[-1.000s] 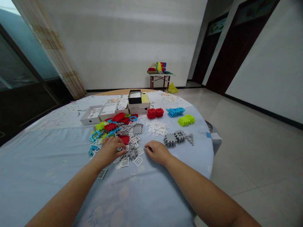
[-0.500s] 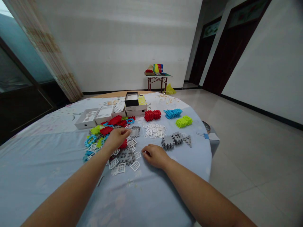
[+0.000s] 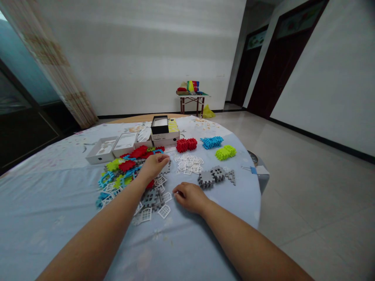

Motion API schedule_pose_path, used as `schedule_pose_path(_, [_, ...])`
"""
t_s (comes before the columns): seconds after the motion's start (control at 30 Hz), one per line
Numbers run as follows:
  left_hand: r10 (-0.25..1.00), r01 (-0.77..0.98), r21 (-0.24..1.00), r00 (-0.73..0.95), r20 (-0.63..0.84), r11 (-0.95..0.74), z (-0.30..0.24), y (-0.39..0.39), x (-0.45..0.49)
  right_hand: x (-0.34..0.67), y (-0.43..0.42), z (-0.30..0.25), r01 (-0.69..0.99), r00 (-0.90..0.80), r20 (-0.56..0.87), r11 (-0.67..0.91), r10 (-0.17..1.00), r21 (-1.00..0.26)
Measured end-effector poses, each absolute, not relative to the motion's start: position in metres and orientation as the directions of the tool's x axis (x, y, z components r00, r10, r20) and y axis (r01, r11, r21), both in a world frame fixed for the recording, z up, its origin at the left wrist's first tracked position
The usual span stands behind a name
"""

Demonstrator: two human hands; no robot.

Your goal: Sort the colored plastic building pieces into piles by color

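Note:
My left hand (image 3: 154, 168) reaches over the right part of a mixed heap of plastic pieces, its fingertips pinched; what they hold, if anything, is too small to make out. Beneath it lies a grey interlocking tile (image 3: 167, 167). My right hand (image 3: 190, 197) rests on the cloth with its fingers curled, and their inside is hidden. A white lattice window piece (image 3: 164, 211) lies left of it, beside grey tiles (image 3: 150, 198). Small white window pieces (image 3: 190, 164) form a separate pile beyond my right hand. Grey joined tiles (image 3: 206, 179) stand to its right.
Red (image 3: 186, 144), blue (image 3: 211, 142) and lime green (image 3: 225, 152) stacks of pieces stand toward the back right. Open white boxes (image 3: 101, 150) and a black box (image 3: 159, 124) line the far left. The round table's edge curves along the right, above a tiled floor.
My left hand has moved slightly right and away from me, over the grey tile. My right hand stays almost in place. The whole view has shifted a little.

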State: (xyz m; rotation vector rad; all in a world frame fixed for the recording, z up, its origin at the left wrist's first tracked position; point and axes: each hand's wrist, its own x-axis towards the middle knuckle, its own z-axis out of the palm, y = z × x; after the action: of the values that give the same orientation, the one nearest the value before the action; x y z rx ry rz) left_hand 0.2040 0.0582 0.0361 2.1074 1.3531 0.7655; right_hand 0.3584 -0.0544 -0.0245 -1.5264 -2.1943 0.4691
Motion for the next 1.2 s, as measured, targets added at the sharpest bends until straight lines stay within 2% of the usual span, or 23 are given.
schedule_pose_path(0.27, [0.950, 0.812, 0.500, 0.208, 0.231, -0.300, 0.021, 0.034, 0.122, 0.358, -0.054, -0.025, 0.795, -0.338, 0.136, 0.360, 0.931, -0.488])
schedule_pose_path(0.53, [0.950, 0.841, 0.468, 0.158, 0.270, -0.273, 0.012, 0.011, 0.092, 0.358, -0.054, -0.030, 0.786, -0.339, 0.156, 0.371, 0.928, -0.495])
schedule_pose_path(0.63, [0.938, 0.817, 0.475, 0.216, 0.272, -0.326, 0.016, 0.003, 0.093, 0.359, -0.055, -0.029, 0.791, -0.334, 0.144, 0.360, 0.932, -0.495])
schedule_pose_path(0.7, [0.911, 0.787, 0.462, 0.327, 0.251, -0.410, 0.021, -0.004, 0.097, 0.359, -0.055, -0.028, 0.794, -0.334, 0.134, 0.355, 0.933, -0.494])
schedule_pose_path(0.8, [0.845, 0.738, 0.419, 0.504, 0.180, -0.529, 0.026, -0.015, 0.106, 0.359, -0.055, -0.027, 0.794, -0.336, 0.125, 0.352, 0.934, -0.496])
schedule_pose_path(0.9, [0.793, 0.724, 0.348, 0.599, 0.111, -0.596, 0.026, -0.021, 0.113, 0.358, -0.055, -0.027, 0.792, -0.336, 0.131, 0.355, 0.933, -0.497])
schedule_pose_path(1.0, [0.786, 0.739, 0.287, 0.611, 0.096, -0.610, 0.024, -0.021, 0.115, 0.358, -0.055, -0.028, 0.790, -0.338, 0.145, 0.364, 0.930, -0.494])
schedule_pose_path(1.2, [0.842, 0.812, 0.222, 0.522, 0.137, -0.540, 0.027, -0.014, 0.106, 0.360, -0.056, -0.028, 0.781, -0.344, 0.159, 0.376, 0.925, -0.498])
